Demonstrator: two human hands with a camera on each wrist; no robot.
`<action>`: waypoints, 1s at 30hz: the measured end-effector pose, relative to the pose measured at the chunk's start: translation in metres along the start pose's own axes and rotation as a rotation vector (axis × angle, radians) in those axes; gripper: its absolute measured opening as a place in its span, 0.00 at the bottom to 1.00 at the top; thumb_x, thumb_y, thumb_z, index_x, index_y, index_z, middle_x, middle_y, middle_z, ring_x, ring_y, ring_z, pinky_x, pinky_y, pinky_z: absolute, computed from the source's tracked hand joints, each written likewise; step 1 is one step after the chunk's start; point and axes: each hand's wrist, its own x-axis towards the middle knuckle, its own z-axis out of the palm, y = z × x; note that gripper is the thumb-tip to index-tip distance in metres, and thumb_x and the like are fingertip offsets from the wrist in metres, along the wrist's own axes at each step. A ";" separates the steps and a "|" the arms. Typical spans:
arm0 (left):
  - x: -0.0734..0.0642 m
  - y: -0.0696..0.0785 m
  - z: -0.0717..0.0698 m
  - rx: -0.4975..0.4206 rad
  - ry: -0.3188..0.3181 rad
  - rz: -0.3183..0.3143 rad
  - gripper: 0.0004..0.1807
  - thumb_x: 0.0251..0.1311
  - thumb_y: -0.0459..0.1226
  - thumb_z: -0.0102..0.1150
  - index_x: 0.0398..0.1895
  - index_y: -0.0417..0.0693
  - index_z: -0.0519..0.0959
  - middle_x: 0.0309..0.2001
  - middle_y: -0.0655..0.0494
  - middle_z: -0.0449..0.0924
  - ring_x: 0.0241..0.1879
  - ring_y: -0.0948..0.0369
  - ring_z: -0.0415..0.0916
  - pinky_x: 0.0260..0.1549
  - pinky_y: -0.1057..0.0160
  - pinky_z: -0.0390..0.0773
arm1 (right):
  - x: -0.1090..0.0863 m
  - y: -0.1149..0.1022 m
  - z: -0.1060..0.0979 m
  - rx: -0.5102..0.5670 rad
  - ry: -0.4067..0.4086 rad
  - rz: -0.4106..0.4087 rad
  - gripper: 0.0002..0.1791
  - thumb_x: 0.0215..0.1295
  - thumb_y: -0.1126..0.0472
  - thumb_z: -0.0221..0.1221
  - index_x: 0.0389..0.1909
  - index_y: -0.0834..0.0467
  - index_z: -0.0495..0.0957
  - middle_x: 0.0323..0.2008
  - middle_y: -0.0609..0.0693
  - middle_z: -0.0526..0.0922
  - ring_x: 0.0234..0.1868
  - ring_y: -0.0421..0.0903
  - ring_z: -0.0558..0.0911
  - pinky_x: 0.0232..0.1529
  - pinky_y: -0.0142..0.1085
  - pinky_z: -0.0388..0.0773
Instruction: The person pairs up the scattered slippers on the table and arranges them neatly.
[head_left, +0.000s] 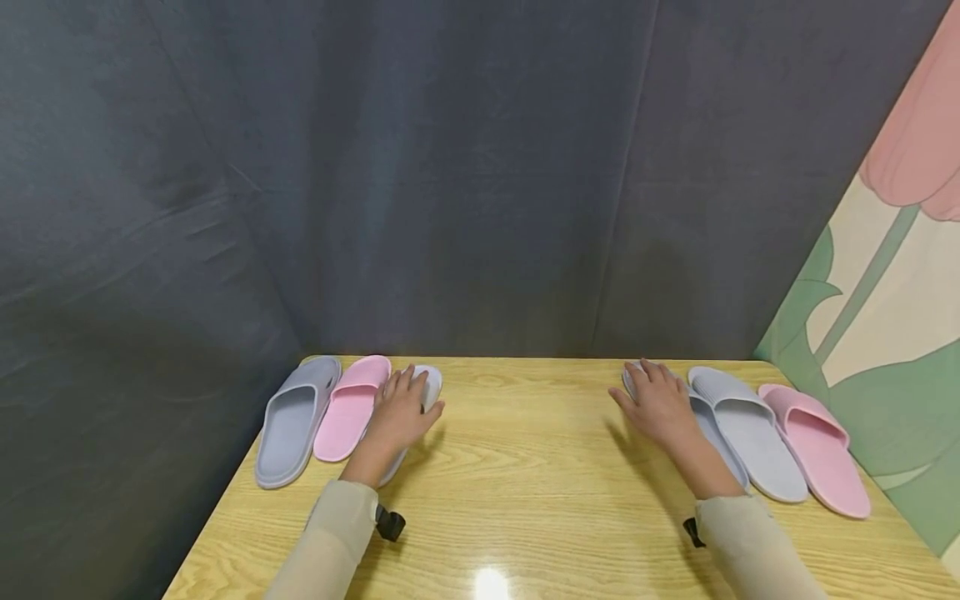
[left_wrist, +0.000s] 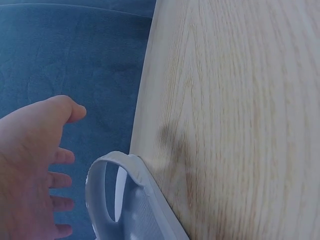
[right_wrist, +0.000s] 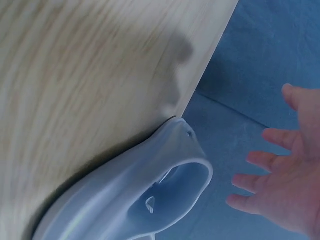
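My left hand (head_left: 400, 412), fingers spread, hovers over a light grey slipper (head_left: 431, 385) and hides most of it. In the left wrist view that slipper (left_wrist: 155, 210) lies apart from the hand (left_wrist: 30, 160). On the right, my other hand (head_left: 660, 407) hangs with straight fingers above a grey-blue slipper (head_left: 716, 429), covering its strap end. The right wrist view shows a gap between this slipper (right_wrist: 125, 190) and the hand (right_wrist: 285, 170). Neither hand holds anything.
Left of the left hand lie a pink slipper (head_left: 347, 417) and a grey slipper (head_left: 288, 433). Right of the right hand are a light grey slipper (head_left: 761, 446) and a pink slipper (head_left: 825, 458). The wooden table (head_left: 525, 467) ends at a dark curtain (head_left: 480, 208).
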 end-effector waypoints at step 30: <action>0.003 -0.006 0.004 -0.017 -0.016 0.006 0.38 0.68 0.54 0.57 0.75 0.42 0.65 0.76 0.36 0.57 0.75 0.36 0.52 0.70 0.33 0.53 | -0.007 0.023 -0.005 0.036 0.037 0.013 0.34 0.77 0.49 0.53 0.71 0.69 0.63 0.70 0.77 0.58 0.69 0.80 0.55 0.65 0.74 0.49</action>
